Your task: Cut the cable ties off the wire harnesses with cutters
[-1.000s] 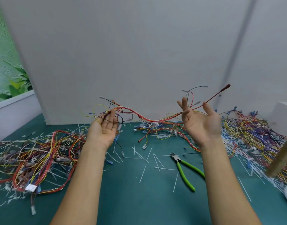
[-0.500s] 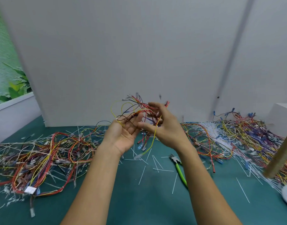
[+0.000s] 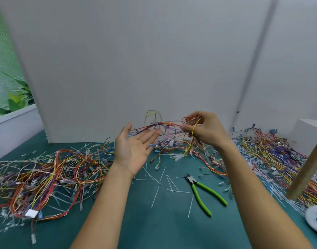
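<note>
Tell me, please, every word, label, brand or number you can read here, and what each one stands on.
No text can be read anywhere in this view.
White tag on the left wire harness pile: looks blank, or too blurred to read.
Green-handled cutters: no brand shows.
White disc at the right edge: only dark spots, no letters.
</note>
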Tool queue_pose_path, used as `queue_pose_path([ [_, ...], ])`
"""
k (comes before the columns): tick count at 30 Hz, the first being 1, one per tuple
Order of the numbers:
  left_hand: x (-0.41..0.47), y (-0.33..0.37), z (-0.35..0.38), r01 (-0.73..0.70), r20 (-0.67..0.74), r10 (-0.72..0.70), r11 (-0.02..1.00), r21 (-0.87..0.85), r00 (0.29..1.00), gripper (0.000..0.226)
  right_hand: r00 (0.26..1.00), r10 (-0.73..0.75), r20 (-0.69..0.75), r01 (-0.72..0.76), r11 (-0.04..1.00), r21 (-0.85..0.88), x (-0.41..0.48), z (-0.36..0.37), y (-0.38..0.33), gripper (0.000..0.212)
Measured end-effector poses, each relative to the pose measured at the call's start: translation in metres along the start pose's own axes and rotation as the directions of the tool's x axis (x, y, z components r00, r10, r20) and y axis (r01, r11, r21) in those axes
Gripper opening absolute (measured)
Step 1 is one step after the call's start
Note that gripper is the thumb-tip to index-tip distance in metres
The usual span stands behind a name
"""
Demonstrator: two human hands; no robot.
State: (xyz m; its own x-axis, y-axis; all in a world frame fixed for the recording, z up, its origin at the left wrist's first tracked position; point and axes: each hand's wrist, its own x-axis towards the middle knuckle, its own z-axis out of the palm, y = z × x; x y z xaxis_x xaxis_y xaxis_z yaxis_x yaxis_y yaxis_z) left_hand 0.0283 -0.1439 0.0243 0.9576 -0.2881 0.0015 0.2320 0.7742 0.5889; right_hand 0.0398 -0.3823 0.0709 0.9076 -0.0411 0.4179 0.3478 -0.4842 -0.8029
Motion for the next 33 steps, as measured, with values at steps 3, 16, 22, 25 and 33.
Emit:
queue_pose_path([
  [3, 0.003, -0.001, -0.003, -0.083, -0.014, 0.085, 0.993, 0.081, 0.996, 0.064, 0.982, -0.113, -0.152, 0.095, 0.988, -0.121, 0.016, -0.010, 0.011, 0.023],
  [16, 0.014, -0.020, -0.031, 0.081, -0.143, -0.023, 0.907, 0.413, 0.989, 0.020, 0.821, 0.560, 0.116, -0.265, 0.553, -0.790, 0.015, -0.060, 0.154, 0.092],
  [22, 0.020, -0.026, -0.043, 0.098, -0.212, 0.013, 0.857, 0.505, 0.977, 0.018, 0.701, 0.680, 0.216, -0.383, 0.614, -0.690, 0.015, -0.088, 0.068, 0.096],
  [25, 0.020, -0.028, -0.046, 0.097, -0.222, 0.028, 0.842, 0.531, 0.975, 0.018, 0.750, 0.609, 0.260, -0.347, 0.696, -0.629, 0.006, -0.087, 0.027, 0.069],
  [33, 0.015, -0.033, -0.034, -0.048, -0.083, 0.113, 0.830, 0.556, 0.990, 0.026, 0.987, -0.033, 0.158, 0.081, 0.948, -0.309, -0.026, -0.006, -0.026, 0.035],
])
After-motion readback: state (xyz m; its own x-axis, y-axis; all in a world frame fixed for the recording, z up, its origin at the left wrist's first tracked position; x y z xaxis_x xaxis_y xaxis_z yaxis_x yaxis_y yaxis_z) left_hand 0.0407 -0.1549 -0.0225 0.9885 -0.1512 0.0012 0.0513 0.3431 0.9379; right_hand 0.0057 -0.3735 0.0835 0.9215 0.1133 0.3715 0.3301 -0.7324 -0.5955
